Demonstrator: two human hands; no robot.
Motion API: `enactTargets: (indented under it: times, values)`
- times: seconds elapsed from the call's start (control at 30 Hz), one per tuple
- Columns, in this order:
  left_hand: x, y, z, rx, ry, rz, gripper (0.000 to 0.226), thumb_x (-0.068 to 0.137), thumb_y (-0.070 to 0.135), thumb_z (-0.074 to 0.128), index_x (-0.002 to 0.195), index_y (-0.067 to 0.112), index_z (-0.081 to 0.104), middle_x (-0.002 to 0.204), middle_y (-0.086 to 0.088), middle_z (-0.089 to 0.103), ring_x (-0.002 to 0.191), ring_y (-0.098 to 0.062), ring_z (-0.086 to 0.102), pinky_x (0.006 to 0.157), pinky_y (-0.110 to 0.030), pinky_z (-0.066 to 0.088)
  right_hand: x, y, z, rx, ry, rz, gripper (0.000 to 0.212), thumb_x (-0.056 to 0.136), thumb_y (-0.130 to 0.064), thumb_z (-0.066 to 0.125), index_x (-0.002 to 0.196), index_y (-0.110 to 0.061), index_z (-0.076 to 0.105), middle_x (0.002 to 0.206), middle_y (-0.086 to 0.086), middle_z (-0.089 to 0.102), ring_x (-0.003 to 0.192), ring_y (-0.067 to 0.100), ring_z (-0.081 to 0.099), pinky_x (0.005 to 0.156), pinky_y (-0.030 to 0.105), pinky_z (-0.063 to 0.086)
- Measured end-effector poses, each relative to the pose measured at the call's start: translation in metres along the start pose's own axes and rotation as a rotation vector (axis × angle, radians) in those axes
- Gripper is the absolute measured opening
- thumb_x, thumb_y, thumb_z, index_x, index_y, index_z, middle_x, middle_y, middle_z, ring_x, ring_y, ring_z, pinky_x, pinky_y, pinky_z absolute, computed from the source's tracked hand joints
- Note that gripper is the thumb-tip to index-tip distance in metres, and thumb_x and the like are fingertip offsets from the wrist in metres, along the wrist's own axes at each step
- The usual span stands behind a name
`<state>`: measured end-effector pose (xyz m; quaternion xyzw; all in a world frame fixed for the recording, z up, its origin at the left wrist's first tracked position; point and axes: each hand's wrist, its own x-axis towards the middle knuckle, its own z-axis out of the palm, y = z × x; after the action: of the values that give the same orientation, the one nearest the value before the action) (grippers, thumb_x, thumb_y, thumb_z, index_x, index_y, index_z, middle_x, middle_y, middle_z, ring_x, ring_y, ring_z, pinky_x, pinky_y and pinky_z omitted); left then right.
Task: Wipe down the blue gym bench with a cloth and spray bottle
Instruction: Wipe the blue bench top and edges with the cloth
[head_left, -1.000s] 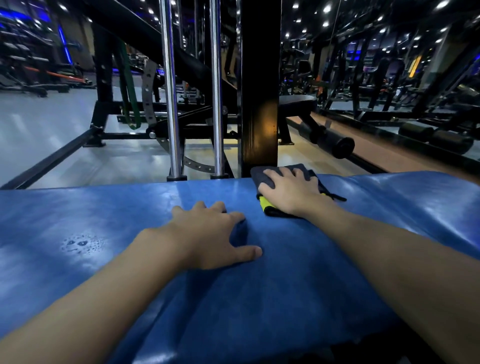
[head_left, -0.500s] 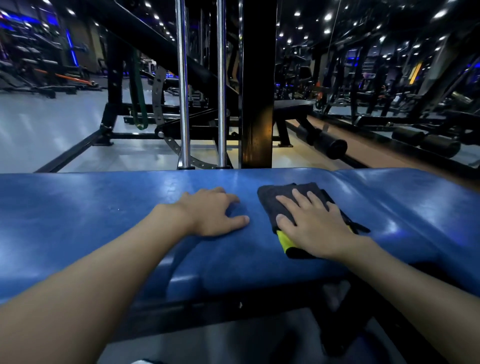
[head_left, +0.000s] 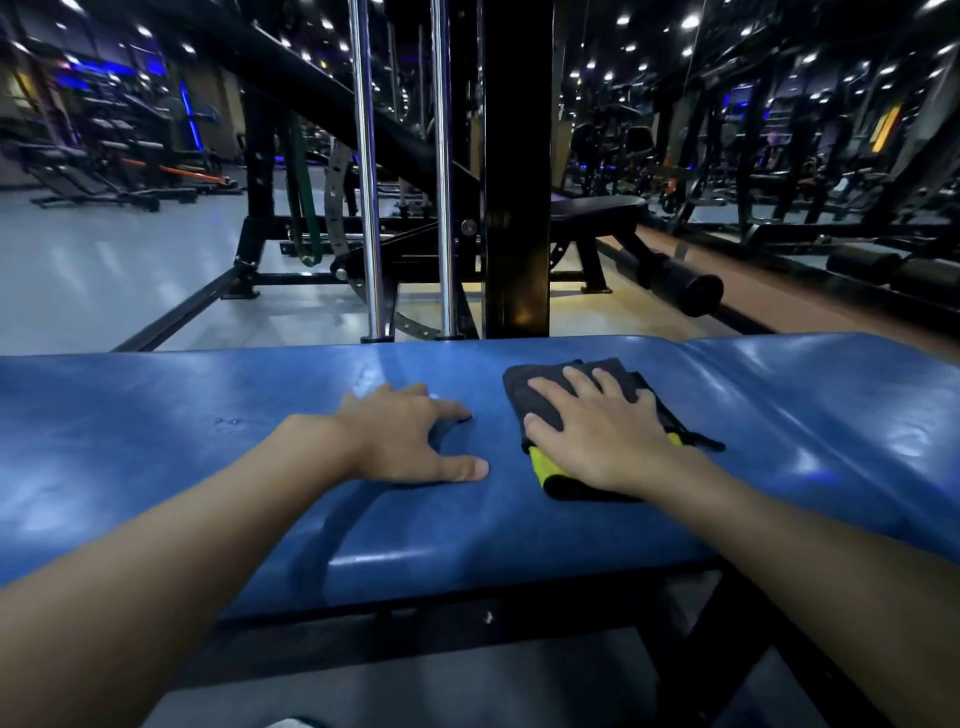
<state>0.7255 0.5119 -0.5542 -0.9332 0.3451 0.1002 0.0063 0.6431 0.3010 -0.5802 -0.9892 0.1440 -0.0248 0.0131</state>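
Observation:
The blue gym bench stretches across the view, its padded top glossy. A dark grey cloth with a yellow edge lies folded on the pad, right of centre. My right hand presses flat on the cloth, fingers spread and straight. My left hand rests on the bare pad just left of the cloth, fingers slightly bent, thumb stretched out toward it, holding nothing. No spray bottle is in view.
Right behind the bench stand a black upright post and two chrome guide rods. A black bench with roller pads sits beyond to the right. Grey floor spreads at left. The bench's black frame runs below.
My right hand has drawn the cloth from the bench's far edge back toward me over the pad. The left hand stayed planted on the pad. The view has pulled back.

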Motion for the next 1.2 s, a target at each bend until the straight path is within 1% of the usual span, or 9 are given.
enactTargets:
  times: [0.13, 0.3, 0.47, 0.63, 0.83, 1.0, 1.03, 1.1, 1.2]
  values:
    - [-0.006, 0.001, 0.007, 0.054, 0.039, 0.034, 0.085, 0.076, 0.091, 0.033, 0.151, 0.052, 0.023, 0.155, 0.006, 0.033, 0.141, -0.028, 0.031, 0.11, -0.06, 0.028, 0.052, -0.004, 0.003, 0.008, 0.014, 0.033, 0.066, 0.09, -0.067, 0.02, 0.152, -0.046, 0.015, 0.166, -0.001, 0.011, 0.15, 0.033, 0.007, 0.111, 0.068, 0.013]
    - [0.0, -0.01, 0.006, 0.137, 0.042, 0.123, 0.079, 0.08, 0.088, 0.029, 0.149, 0.05, 0.023, 0.146, 0.003, 0.037, 0.133, -0.03, 0.034, 0.106, -0.057, 0.032, 0.111, -0.014, 0.0, 0.012, -0.009, 0.125, 0.067, 0.091, -0.065, 0.02, 0.154, -0.044, 0.015, 0.165, 0.001, 0.013, 0.15, 0.035, 0.007, 0.111, 0.069, 0.012]
    - [0.001, -0.021, 0.008, 0.155, 0.041, 0.175, 0.078, 0.081, 0.089, 0.025, 0.15, 0.052, 0.017, 0.15, 0.004, 0.033, 0.133, -0.026, 0.03, 0.107, -0.055, 0.027, 0.13, -0.022, 0.0, 0.013, -0.026, 0.171, 0.066, 0.091, -0.064, 0.019, 0.154, -0.043, 0.016, 0.165, 0.001, 0.014, 0.149, 0.037, 0.008, 0.109, 0.07, 0.011]
    - [-0.003, -0.022, 0.009, 0.157, 0.045, 0.191, 0.077, 0.085, 0.086, 0.024, 0.152, 0.05, 0.015, 0.153, 0.002, 0.031, 0.136, -0.028, 0.028, 0.107, -0.054, 0.025, 0.093, -0.025, 0.0, 0.019, -0.039, 0.144, 0.062, 0.095, -0.061, 0.019, 0.155, -0.044, 0.011, 0.167, 0.0, 0.004, 0.152, 0.033, 0.001, 0.113, 0.066, 0.01]
    - [-0.006, -0.034, 0.007, 0.118, 0.058, 0.23, 0.074, 0.089, 0.081, 0.028, 0.154, 0.048, 0.019, 0.157, 0.007, 0.029, 0.138, -0.025, 0.029, 0.11, -0.053, 0.024, 0.002, -0.032, 0.001, -0.01, -0.037, 0.088, 0.062, 0.097, -0.062, 0.017, 0.155, -0.044, 0.005, 0.168, -0.002, -0.002, 0.153, 0.027, -0.002, 0.116, 0.062, 0.008]
    - [-0.008, -0.056, 0.005, 0.053, 0.064, 0.286, 0.07, 0.094, 0.072, 0.037, 0.154, 0.038, 0.027, 0.162, 0.008, 0.024, 0.146, -0.019, 0.028, 0.116, -0.047, 0.023, -0.058, -0.037, -0.003, -0.011, -0.057, 0.072, 0.078, 0.082, -0.076, 0.004, 0.155, -0.046, 0.003, 0.167, -0.006, -0.005, 0.153, 0.023, -0.007, 0.118, 0.059, 0.005]
    - [-0.008, -0.06, 0.004, 0.05, 0.067, 0.278, 0.072, 0.093, 0.073, 0.038, 0.154, 0.037, 0.027, 0.163, 0.006, 0.022, 0.148, -0.02, 0.025, 0.118, -0.047, 0.022, -0.064, -0.036, -0.005, -0.001, -0.079, 0.082, 0.077, 0.084, -0.076, 0.005, 0.154, -0.047, 0.002, 0.167, -0.006, -0.007, 0.153, 0.021, -0.01, 0.119, 0.058, 0.0]
    - [-0.009, -0.067, 0.004, 0.066, 0.058, 0.212, 0.079, 0.086, 0.081, 0.037, 0.153, 0.042, 0.023, 0.164, 0.004, 0.015, 0.151, -0.024, 0.014, 0.119, -0.054, 0.019, -0.068, -0.037, -0.006, -0.004, -0.081, 0.095, 0.081, 0.08, -0.079, 0.001, 0.154, -0.048, 0.002, 0.167, -0.008, -0.009, 0.152, 0.02, -0.014, 0.119, 0.057, -0.005]
    - [-0.008, -0.075, 0.006, 0.052, -0.018, 0.135, 0.098, 0.066, 0.099, 0.021, 0.152, 0.052, 0.015, 0.164, 0.009, 0.014, 0.151, -0.024, 0.013, 0.114, -0.063, 0.021, -0.056, -0.043, 0.0, -0.039, -0.015, 0.127, 0.091, 0.067, -0.076, -0.007, 0.153, -0.05, 0.006, 0.167, -0.008, 0.0, 0.153, 0.02, -0.005, 0.119, 0.055, 0.004]
